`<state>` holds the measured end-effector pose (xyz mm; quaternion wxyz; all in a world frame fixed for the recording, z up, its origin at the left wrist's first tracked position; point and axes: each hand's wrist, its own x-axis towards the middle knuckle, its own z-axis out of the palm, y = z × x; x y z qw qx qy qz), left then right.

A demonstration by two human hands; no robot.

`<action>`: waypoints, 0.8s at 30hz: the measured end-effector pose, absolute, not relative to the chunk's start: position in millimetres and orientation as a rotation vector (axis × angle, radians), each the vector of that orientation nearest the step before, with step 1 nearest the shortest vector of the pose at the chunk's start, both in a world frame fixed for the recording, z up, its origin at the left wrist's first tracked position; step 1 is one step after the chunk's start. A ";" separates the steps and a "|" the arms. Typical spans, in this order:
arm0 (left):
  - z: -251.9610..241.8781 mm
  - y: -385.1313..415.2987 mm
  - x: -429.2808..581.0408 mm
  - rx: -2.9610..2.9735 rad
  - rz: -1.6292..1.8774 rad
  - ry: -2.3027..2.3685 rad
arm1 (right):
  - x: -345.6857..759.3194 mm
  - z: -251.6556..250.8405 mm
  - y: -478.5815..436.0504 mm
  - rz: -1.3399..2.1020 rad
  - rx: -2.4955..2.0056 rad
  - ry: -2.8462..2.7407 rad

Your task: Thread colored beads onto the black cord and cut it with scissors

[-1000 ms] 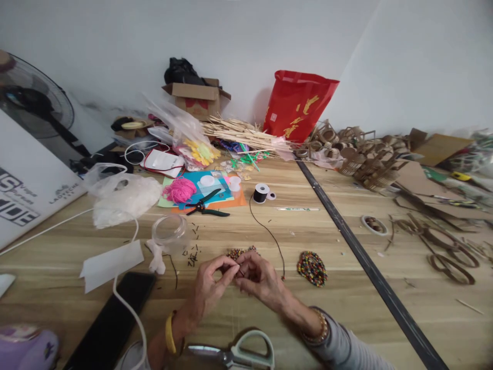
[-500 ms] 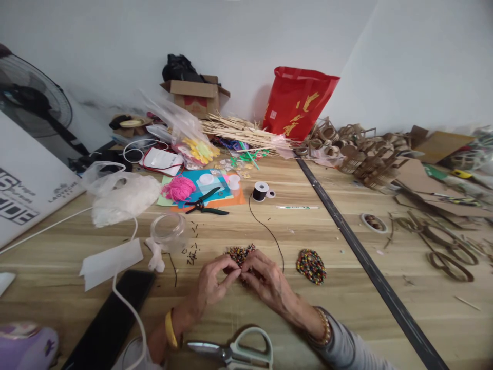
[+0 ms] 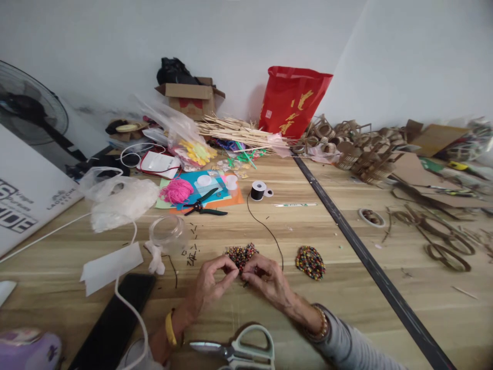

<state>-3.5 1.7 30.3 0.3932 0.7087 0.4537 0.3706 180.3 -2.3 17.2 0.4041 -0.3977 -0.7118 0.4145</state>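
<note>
My left hand [image 3: 211, 282] and my right hand [image 3: 267, 280] meet fingertip to fingertip low on the wooden table [image 3: 269, 226]. Both pinch a piece of multicoloured beadwork [image 3: 241, 253] that shows just beyond the fingers. A black cord [image 3: 265, 228] runs from my right hand up to a black spool [image 3: 257, 190]. A finished oval bead piece [image 3: 310, 261] lies flat to the right of my right hand. Short black cord offcuts [image 3: 191, 255] are scattered left of the hands.
Scissors [image 3: 239, 352] lie at the near edge below my hands. A black phone [image 3: 115, 318], white cable and clear jar [image 3: 168, 234] sit left. Pliers [image 3: 204, 207], pink yarn [image 3: 176, 190], a red bag [image 3: 290, 100] and cardboard rings [image 3: 447, 252] lie further off.
The hands have shifted slightly away from me, and more of the beadwork shows above the fingers. The view has drifted a little to the right.
</note>
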 end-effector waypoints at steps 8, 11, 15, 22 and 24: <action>21.4 6.8 -8.3 1.807 0.845 1.213 | 181.9 3.7 -1.6 0.935 -0.976 -1.813; 13.9 10.0 -11.5 1.837 0.846 1.251 | 183.2 3.6 0.2 0.849 -0.931 -1.827; 9.6 11.4 -13.7 2.036 0.795 1.274 | 184.1 1.8 2.8 0.823 -0.926 -1.802; 12.6 5.3 -11.9 2.351 0.601 1.268 | 183.0 -1.9 4.3 0.842 -0.944 -1.804; 11.7 4.2 -11.5 2.386 0.577 1.272 | 182.2 -1.3 4.6 0.840 -0.933 -1.808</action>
